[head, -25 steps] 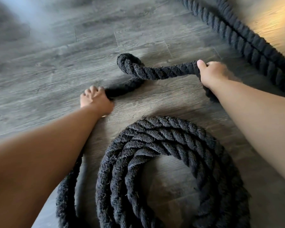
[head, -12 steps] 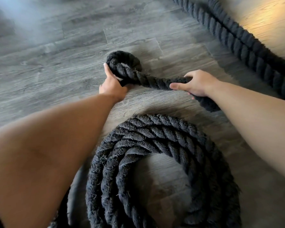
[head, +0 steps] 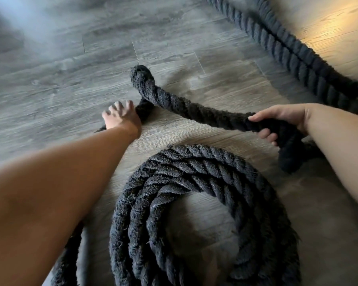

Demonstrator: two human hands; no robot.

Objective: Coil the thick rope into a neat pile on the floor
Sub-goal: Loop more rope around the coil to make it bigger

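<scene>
Dropping off the raised bend since half a second ago, the left hand point(head: 122, 117) now grasps the thick rope point(head: 194, 112) low on the floor point(head: 50, 83), while the right hand point(head: 281, 122) stays clamped further along; beneath both grips, the coil point(head: 205, 172) likely awaits another turn.

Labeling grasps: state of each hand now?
Left hand: on the thick rope by the bend; grip cannot be told.
Right hand: closed around the thick rope.
</scene>
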